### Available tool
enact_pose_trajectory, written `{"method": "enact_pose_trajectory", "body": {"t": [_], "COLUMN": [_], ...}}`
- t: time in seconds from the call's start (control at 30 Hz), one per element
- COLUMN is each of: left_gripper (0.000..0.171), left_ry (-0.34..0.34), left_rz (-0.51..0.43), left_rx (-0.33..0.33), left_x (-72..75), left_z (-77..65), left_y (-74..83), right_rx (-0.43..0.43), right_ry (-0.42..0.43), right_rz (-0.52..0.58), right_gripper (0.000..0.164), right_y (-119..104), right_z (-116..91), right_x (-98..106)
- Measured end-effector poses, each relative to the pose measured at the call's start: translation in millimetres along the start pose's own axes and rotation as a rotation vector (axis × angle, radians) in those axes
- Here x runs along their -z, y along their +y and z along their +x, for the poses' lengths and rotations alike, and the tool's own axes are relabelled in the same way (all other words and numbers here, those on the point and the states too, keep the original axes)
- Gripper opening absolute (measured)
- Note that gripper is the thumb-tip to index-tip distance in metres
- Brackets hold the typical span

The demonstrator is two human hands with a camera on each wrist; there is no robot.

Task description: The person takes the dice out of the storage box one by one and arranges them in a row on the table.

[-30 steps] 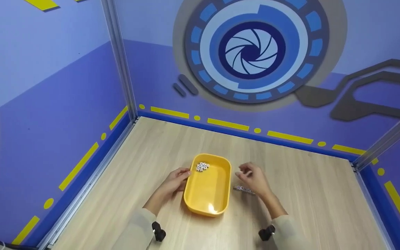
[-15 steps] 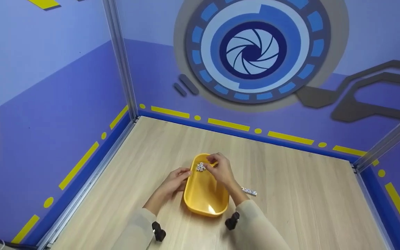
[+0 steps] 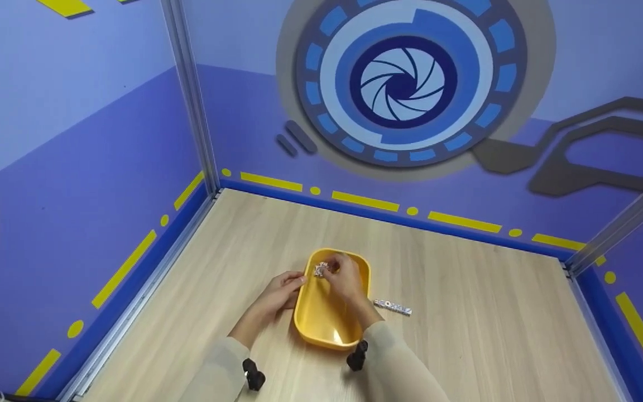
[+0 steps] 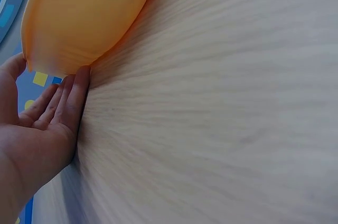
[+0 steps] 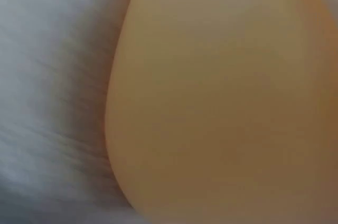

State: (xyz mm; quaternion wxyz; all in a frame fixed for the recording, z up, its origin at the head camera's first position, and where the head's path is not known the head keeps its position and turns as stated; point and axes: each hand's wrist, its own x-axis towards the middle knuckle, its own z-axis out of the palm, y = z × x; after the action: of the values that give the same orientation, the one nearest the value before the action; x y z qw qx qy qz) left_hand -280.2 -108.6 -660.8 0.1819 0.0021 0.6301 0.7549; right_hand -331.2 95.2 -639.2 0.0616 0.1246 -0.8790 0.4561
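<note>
A yellow tray (image 3: 324, 329) rests on the table with a small pile of white cubes with dark marks (image 3: 319, 270) in its far left corner. My left hand (image 3: 277, 291) holds the tray's left side. In the left wrist view the thumb tip is at the rim and the fingers (image 4: 68, 97) lie against the outer wall low down. My right hand (image 3: 346, 279) reaches inside the tray, curled fingertips right at the pile. I cannot tell whether they pinch a cube. The right wrist view shows only the tray wall (image 5: 211, 102) and blurred table.
To the right of the tray, similar small cubes stand in a straight row (image 3: 393, 307) on the wooden table (image 3: 478, 312). Blue panels (image 3: 104, 139) with metal corner posts (image 3: 187, 95) enclose the table at the back and sides.
My right hand has moved left from above the row of cubes, over the tray's right rim, and down to the pile. The left hand and tray stay in place.
</note>
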Motion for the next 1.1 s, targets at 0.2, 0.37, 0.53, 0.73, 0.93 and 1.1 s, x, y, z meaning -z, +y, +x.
{"method": "enact_pose_trajectory", "body": {"t": [0.2,0.37,0.53,0.73,0.93,1.1], "left_gripper": [0.062,0.062,0.060,0.056,0.057,0.055], "left_ry": [-0.016,-0.009,0.005,0.034,0.047,0.043], "left_rz": [-0.008,-0.013,0.006,0.033,0.026,0.010], "left_rx": [-0.006,-0.019,-0.004,-0.002,0.018,0.018], "left_x": [0.9,0.6,0.2,1.3,0.8,-2.3], "left_z": [-0.9,0.0,0.7,-1.5,-3.5,-0.8], "left_y": [1.3,0.8,0.6,0.8,0.4,1.5], "right_rx": [-0.017,-0.016,-0.010,0.008,-0.015,-0.010], "right_ry": [-0.046,-0.073,-0.097,-0.102,-0.135,-0.136], "right_rz": [-0.107,-0.140,-0.183,-0.223,-0.202,-0.193], "right_gripper": [0.017,0.015,0.014,0.015,0.016,0.014], "right_y": [1.7,1.0,1.9,3.0,3.8,4.6], "right_z": [0.2,-1.0,-2.0,-1.8,-2.4,-3.1], "right_x": [-1.2,-1.1,-1.7,-4.6,-5.8,-4.7]}}
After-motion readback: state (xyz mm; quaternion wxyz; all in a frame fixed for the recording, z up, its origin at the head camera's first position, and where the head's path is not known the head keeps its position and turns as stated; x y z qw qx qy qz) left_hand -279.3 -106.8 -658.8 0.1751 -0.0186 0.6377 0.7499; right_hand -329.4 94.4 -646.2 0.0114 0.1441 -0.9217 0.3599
